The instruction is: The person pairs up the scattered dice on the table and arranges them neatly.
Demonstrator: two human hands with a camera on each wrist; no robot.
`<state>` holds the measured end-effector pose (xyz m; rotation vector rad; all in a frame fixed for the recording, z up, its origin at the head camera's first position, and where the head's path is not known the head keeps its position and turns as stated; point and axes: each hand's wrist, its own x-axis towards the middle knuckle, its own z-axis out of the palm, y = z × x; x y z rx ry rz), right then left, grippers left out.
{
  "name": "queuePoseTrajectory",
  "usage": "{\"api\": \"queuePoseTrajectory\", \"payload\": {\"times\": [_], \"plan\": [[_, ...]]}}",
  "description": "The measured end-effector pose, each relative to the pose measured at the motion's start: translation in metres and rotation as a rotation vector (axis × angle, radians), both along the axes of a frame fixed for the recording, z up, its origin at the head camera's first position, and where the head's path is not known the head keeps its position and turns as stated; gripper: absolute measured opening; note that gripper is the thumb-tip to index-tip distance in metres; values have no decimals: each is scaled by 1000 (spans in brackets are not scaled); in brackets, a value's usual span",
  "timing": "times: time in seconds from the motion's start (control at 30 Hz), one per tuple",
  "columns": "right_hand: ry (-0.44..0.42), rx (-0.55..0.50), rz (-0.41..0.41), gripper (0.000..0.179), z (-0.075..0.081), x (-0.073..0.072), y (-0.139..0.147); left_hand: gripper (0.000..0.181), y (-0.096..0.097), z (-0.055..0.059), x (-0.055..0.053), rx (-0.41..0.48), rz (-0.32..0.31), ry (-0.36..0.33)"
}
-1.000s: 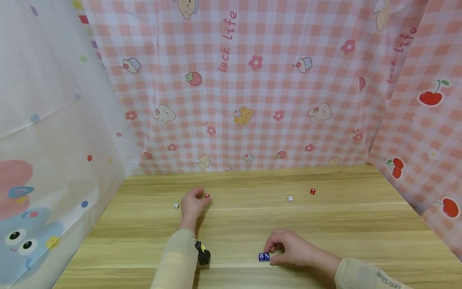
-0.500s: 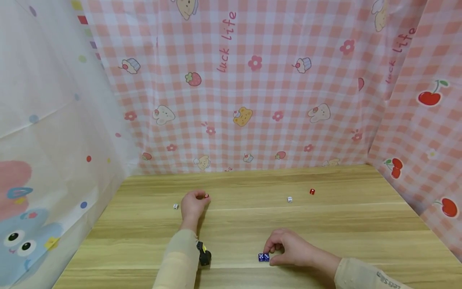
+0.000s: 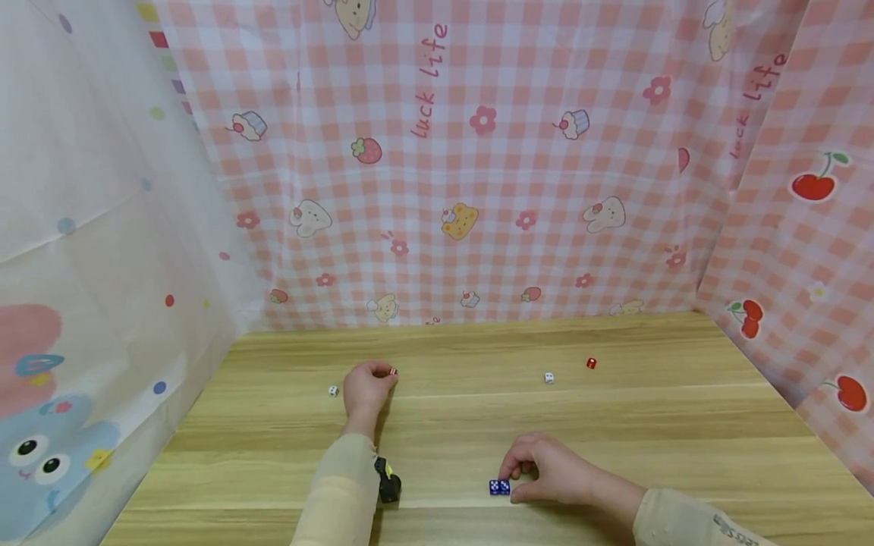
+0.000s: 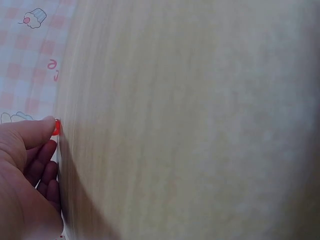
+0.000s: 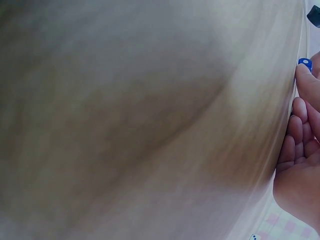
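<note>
Toward the back left of the table, my left hand [image 3: 366,390] pinches a small red die [image 3: 393,371] between thumb and index finger. In the left wrist view, the thumb tip touches the red die [image 4: 56,127], which sits on or very near the tabletop. A white die [image 3: 333,391] lies to the left of that hand. Close to the front, my right hand [image 3: 549,470] holds the right one of two dark blue dice [image 3: 499,487], which stand side by side. A blue die [image 5: 305,63] shows at the thumb tip in the right wrist view; its other sides are hidden.
Another white die [image 3: 549,378] and another red die [image 3: 591,363] lie at the back right of the wooden table [image 3: 451,425]. A checked pink curtain [image 3: 437,167] rises behind the table. A black wrist camera [image 3: 388,482] sits on the left forearm.
My left thumb and index finger have closed on the red die, and the die has turned slightly. My right hand and the blue dice stay in place.
</note>
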<state>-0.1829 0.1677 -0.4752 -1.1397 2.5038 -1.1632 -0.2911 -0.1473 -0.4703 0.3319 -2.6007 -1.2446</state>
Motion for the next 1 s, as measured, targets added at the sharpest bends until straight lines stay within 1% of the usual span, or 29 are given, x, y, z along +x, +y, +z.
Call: {"api": "queuePoseTrajectory", "payload": {"times": [0.17, 0.3, 0.53, 0.6, 0.87, 1.0], "plan": [[14, -2, 5, 19, 0, 0, 0, 10, 0, 0, 1, -18, -22, 28], [19, -7, 8, 20, -1, 0, 0, 9, -1, -2, 0, -30, -55, 26], [18, -5, 5, 20, 0, 1, 1, 7, -2, -4, -1, -60, -143, 13], [12, 0, 2, 20, 0, 1, 1, 7, -1, -4, -1, -56, -163, 5], [9, 1, 0, 20, 0, 0, 0, 7, 4, 0, 3, -53, -231, 7], [16, 4, 1, 20, -1, -1, 0, 7, 6, -1, 4, -56, -277, 10]]}}
